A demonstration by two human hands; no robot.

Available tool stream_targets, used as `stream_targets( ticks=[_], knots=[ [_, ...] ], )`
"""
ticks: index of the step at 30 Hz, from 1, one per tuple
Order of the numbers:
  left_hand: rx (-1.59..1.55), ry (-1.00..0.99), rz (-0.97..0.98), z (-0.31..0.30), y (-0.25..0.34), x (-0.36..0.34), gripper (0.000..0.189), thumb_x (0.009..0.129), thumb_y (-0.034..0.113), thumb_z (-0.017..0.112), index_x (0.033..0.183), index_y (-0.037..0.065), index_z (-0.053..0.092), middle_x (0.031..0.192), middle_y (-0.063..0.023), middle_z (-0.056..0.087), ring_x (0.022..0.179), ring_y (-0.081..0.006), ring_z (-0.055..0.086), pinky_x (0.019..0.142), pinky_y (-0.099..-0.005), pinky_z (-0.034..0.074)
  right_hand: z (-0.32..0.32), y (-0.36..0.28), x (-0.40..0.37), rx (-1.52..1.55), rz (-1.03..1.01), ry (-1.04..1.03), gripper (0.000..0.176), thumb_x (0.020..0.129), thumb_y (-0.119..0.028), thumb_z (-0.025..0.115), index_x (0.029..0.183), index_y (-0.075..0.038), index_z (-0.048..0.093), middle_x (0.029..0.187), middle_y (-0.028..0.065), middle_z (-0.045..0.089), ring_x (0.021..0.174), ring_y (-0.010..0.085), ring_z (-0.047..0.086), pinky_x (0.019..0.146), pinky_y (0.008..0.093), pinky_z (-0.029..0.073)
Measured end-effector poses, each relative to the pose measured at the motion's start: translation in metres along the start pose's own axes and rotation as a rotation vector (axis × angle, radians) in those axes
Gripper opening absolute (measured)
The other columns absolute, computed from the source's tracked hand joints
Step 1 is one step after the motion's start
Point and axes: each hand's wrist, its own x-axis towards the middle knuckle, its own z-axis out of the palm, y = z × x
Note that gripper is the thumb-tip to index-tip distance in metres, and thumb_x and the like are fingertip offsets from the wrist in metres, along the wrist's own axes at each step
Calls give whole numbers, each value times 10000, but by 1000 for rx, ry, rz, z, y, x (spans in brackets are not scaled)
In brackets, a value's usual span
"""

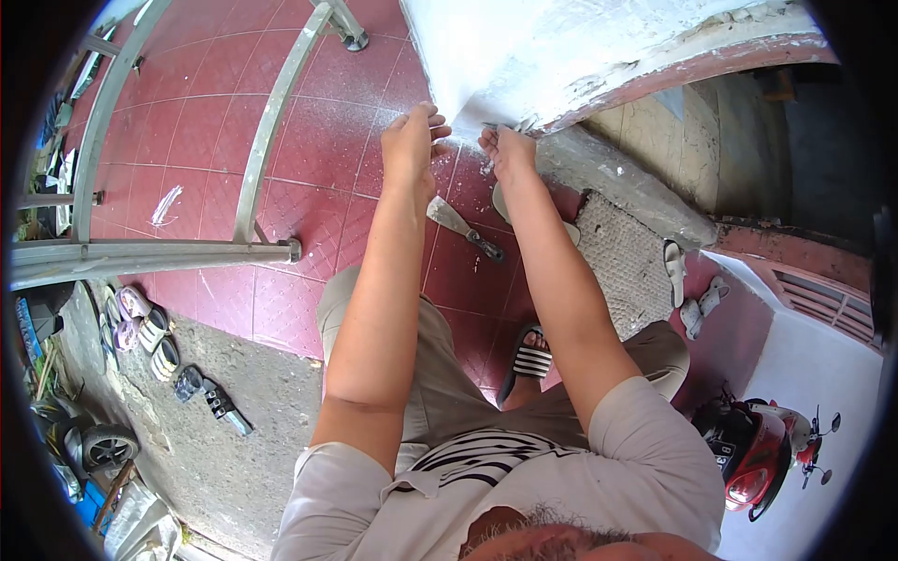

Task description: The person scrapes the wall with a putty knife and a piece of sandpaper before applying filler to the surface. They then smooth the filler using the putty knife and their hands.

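My left hand [409,145] is raised in front of the white wall's corner, its fingers loosely curled and apart, with nothing visible in them. Close to the wall's lower edge, my right hand [511,152] is closed, fingers bent together; a small greyish thing shows at its fingertips, too small to make out. On the red tiles between my forearms lies a putty knife [451,218] with a pale blade and a dark handle. White dust covers the tiles around the foot of the white wall [524,56], whose lower edge is chipped.
A metal ladder-like frame [271,131] stands on the left. Several sandals [154,332] lie on the concrete there. To the right are a rough mat [622,257], a stone threshold [631,182], grey shoes [694,318] and a red motorbike [758,449].
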Motion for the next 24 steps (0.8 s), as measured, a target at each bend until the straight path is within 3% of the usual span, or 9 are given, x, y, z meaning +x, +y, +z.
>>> stream_targets(
  ticks=[4,8,12,15,19,21,24],
  knots=[
    [-17,19,-10,-2,0,2,306,949,234,567,1100,-26,622,977,-96,650,839,-193,649,664,-310,499,-8,-2,-15,51,-102,-62,117,953,-17,494,1001,66,561,878,121,636,687,184,647,611,337,602],
    [-2,-4,-17,-1,2,-2,321,953,237,556,1121,-31,614,989,-98,645,856,-191,646,675,-307,496,3,6,4,-58,13,13,154,981,-48,485,1007,76,573,879,119,635,683,184,644,630,334,603],
    [-8,9,-21,-3,3,1,336,958,240,550,1142,-35,609,1003,-101,645,860,-192,644,686,-307,495,-6,-4,-20,2,-101,-55,161,969,-37,467,1008,79,572,885,127,631,684,195,652,618,332,603],
    [-6,-11,-12,-2,-3,5,334,959,237,548,1145,-35,608,1004,-103,646,861,-193,644,688,-309,496,-4,15,12,-64,-40,-14,183,980,-56,473,1021,87,580,884,130,637,685,198,654,622,336,605],
    [-11,9,-20,1,2,5,334,959,239,549,1144,-34,604,1005,-105,646,865,-193,644,694,-311,497,0,-6,-12,-32,-35,-47,193,984,-65,478,1033,93,578,881,132,637,678,202,654,621,337,606],
    [-11,-14,-13,0,-2,5,333,959,241,552,1140,-33,603,1006,-106,649,863,-194,646,698,-313,498,-3,-10,-31,21,-146,-57,191,980,-60,475,1028,95,576,876,134,635,685,206,655,624,343,610],
    [-16,-28,-16,3,-6,5,331,961,245,553,1137,-31,604,1001,-105,651,859,-195,648,697,-314,498,-1,4,-1,-30,-19,-11,197,990,-60,468,1034,99,577,886,134,638,704,203,657,628,344,613]
  ],
)
